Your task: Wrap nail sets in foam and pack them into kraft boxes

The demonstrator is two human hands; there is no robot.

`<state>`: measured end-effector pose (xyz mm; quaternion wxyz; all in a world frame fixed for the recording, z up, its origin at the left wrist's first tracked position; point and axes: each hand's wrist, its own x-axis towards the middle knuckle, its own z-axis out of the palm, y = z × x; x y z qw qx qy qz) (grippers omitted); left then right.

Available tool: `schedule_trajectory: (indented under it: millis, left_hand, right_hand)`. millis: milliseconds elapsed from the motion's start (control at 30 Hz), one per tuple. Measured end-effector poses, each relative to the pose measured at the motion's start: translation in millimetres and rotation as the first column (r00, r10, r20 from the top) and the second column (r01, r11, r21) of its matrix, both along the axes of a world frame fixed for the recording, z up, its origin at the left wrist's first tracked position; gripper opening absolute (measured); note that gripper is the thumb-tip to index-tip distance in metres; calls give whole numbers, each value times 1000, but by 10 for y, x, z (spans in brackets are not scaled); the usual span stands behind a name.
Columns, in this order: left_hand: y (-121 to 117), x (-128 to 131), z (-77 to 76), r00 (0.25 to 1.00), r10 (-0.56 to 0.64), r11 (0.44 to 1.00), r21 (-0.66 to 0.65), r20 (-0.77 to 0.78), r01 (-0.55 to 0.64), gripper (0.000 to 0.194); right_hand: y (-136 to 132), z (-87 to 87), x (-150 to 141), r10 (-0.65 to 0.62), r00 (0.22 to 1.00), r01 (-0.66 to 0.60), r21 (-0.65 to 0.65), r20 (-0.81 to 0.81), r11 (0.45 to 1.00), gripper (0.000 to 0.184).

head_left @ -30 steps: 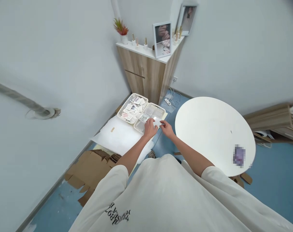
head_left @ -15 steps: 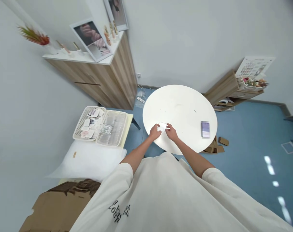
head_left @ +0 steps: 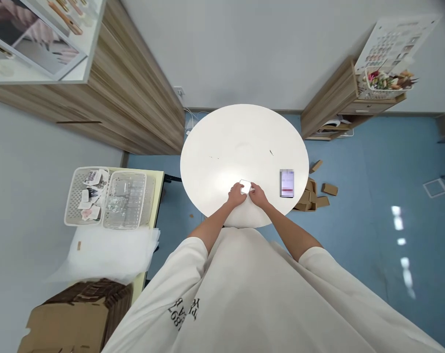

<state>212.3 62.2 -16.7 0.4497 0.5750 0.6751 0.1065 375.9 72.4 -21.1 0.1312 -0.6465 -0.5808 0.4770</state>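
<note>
A small white card [head_left: 245, 186] with rounded corners is held between my two hands, over the near part of the round white table [head_left: 240, 127]. My left hand [head_left: 236, 195] grips its left edge, with the fingers closed and the thumb toward me. On the other side, my right hand [head_left: 258, 194] pinches the card's right edge. Whether the card touches the tabletop I cannot tell. A phone [head_left: 286, 183] with its screen lit lies to the right on the table.
To the left, a side table [head_left: 157, 179] bears white baskets [head_left: 68, 198] of cards and clear packs, plus white wrapping sheets [head_left: 108, 250]. Cardboard [head_left: 68, 318] is stacked at lower left. Small brown boxes [head_left: 306, 198] lie on the floor at right. Wooden cabinets [head_left: 137, 93] stand behind.
My view has turned left and downward, so the table appears further left and the side table is seen more from above. Both hands still hold the white card.
</note>
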Motion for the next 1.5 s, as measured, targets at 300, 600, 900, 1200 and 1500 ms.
schedule_trajectory:
  millis: [300, 600, 900, 1200, 1500]
  left_hand:
    - [-305, -72, 157, 981, 181, 975, -116, -69, -188, 38]
    - [-424, 2, 92, 972, 145, 978, -172, 186, -113, 59]
    - [-410, -41, 50, 989, 29, 988, -155, 144, -6, 77]
    - [-357, -271, 15, 981, 40, 993, -118, 192, -18, 75]
    - [-371, -336, 22, 959, 72, 996, -76, 274, -54, 66]
  right_hand:
    - [60, -54, 229, 138, 990, -139, 31, 30, 990, 54]
    - [89, 31, 159, 420, 890, -415, -70, 178, 907, 58]
    - [-293, 35, 18, 398, 888, -374, -142, 229, 916, 73]
    - [-618, -29, -170, 259, 952, -236, -148, 165, 960, 80]
    - [-612, 80, -163, 91, 995, -92, 13, 44, 996, 76]
